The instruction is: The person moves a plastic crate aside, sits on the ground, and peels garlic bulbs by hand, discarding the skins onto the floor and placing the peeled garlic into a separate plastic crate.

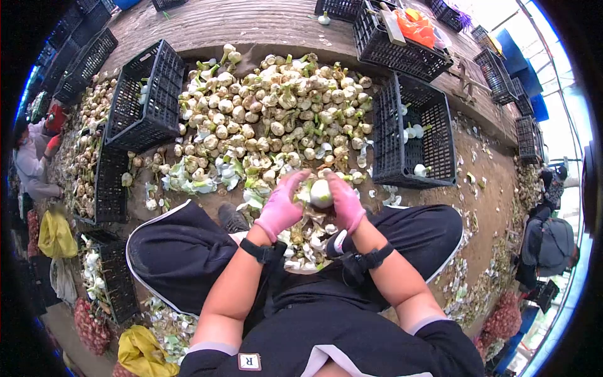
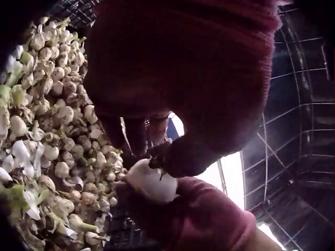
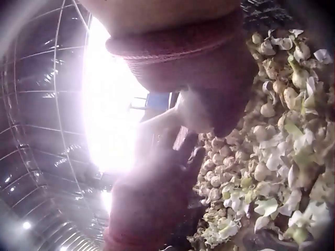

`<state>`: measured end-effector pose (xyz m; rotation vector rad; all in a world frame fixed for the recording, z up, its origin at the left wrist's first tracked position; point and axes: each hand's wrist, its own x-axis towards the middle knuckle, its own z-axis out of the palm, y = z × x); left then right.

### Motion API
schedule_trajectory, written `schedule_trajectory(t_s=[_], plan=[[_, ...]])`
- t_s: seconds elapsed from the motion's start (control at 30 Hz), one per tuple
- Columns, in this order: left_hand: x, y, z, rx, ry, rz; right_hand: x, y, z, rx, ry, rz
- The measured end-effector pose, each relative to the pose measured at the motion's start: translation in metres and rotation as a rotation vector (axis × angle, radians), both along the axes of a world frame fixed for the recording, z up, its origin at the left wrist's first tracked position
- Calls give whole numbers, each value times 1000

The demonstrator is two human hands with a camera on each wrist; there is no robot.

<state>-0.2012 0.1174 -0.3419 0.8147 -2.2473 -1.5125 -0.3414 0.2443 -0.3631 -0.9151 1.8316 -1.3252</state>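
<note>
A white, peeled-looking garlic bulb [image 1: 321,193] is between my two pink-gloved hands, in front of my crossed legs. My right hand [image 1: 347,202] grips it from the right, and the left wrist view shows the bulb [image 2: 153,180] lying against that palm. My left hand [image 1: 281,206] is curled at its other side, thumb on the bulb beside a dark ragged bit of skin or root. In the right wrist view a pale stem [image 3: 159,123] sticks out from the bulb. Just ahead lies a big heap of untrimmed garlic [image 1: 270,107].
Black crates stand left [image 1: 146,94] and right [image 1: 414,135] of the heap, the right one holding a few cleaned bulbs. Peeled skins [image 1: 304,242] litter the ground between my legs. Another person [image 1: 34,160] sits at far left. A crate with an orange bag [image 1: 414,28] stands behind.
</note>
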Motion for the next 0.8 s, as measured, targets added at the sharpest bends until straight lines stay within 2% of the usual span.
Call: schedule_trajectory(t_s=[0.07,0.1,0.13,0.2,0.23,0.27,0.3,0.33,0.37,0.4,0.43,0.47,0.53,0.57,0.6,0.67,0.7,0.73,0.8], plan=[[-2,3,23,-111,219,-208,-5,-7,-5,-2,-643,-351],[-3,5,35,-71,202,-242,-4,-7,-7,-3,-643,-354],[-3,6,27,-71,205,-244,-2,-7,-8,7,-593,-390],[-6,6,22,66,239,-78,1,-9,-5,21,-541,-424],[-6,11,21,594,249,160,2,-8,-3,-88,-626,-414],[-6,4,22,631,342,187,4,-9,4,-198,-711,-402],[-4,-4,29,724,375,254,7,-11,34,-213,-893,-444],[-2,-10,36,817,408,319,-2,-6,22,-214,-894,-442],[-1,-15,29,974,505,428,-14,-4,20,-399,-1125,-254],[3,-20,23,1072,557,447,-21,-3,17,-585,-1345,-51],[6,-25,17,1136,564,486,-18,2,12,-358,-1156,-306],[7,-28,15,1200,572,526,-15,0,28,-357,-1157,-306],[8,-27,20,1190,537,551,-11,-3,54,418,-563,198],[7,-26,22,1181,502,575,-7,-8,67,621,-340,302],[7,-25,15,1181,501,577,-2,-6,57,597,-235,256],[5,-20,4,912,423,522,3,-8,39,370,77,87],[3,-14,16,882,349,528,1,-10,39,333,63,23],[0,-10,9,886,344,522,-1,-13,40,296,51,-44],[-5,-1,-3,561,322,380,-1,-15,32,212,40,-85]])
